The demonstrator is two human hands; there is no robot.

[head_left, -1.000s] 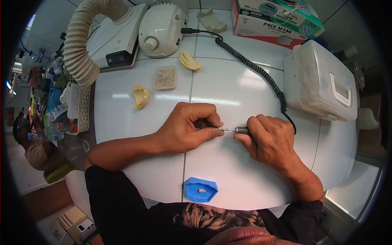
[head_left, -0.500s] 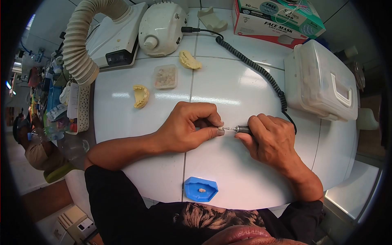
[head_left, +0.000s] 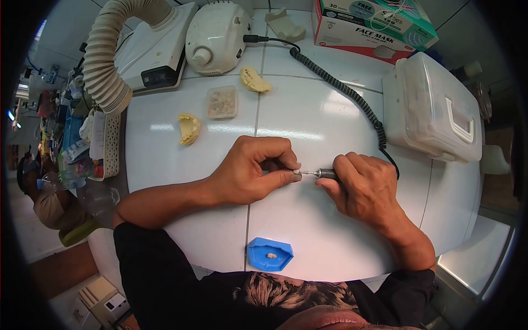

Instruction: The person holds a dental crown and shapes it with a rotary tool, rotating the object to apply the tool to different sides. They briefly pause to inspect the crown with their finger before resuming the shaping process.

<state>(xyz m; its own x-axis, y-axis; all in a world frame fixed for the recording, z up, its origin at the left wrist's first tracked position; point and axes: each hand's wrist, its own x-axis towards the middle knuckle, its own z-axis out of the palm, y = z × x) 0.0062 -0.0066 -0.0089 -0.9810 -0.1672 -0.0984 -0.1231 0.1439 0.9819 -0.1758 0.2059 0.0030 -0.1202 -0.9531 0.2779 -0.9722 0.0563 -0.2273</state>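
Note:
Between the thumb and index finger of my left hand [head_left: 256,170] is pinched a small whitish piece, perhaps a denture tooth [head_left: 297,171], mostly hidden by the fingertips. My right hand [head_left: 366,187] is wrapped round a dark-gripped rotary handpiece [head_left: 326,174]. Its thin metal bur [head_left: 308,172] points left and meets the small piece, or nearly so. A coiled black cord [head_left: 346,93] runs from behind the right hand to the white control unit [head_left: 217,39]. Nearer my body, a blue tray [head_left: 254,258] holds a small tooth-coloured piece [head_left: 271,256].
Two yellowish dental casts [head_left: 188,130] lie beyond my left hand, beside a clear box of small pieces [head_left: 222,102]. A ribbed hose [head_left: 104,71] arches at the far left. At right stands a translucent case [head_left: 432,110]; face mask boxes [head_left: 374,27] sit behind. Someone sits at far left.
Both hands, the handpiece and the small piece keep almost the same place. The whole view has shifted very slightly; nothing is taken up or let go.

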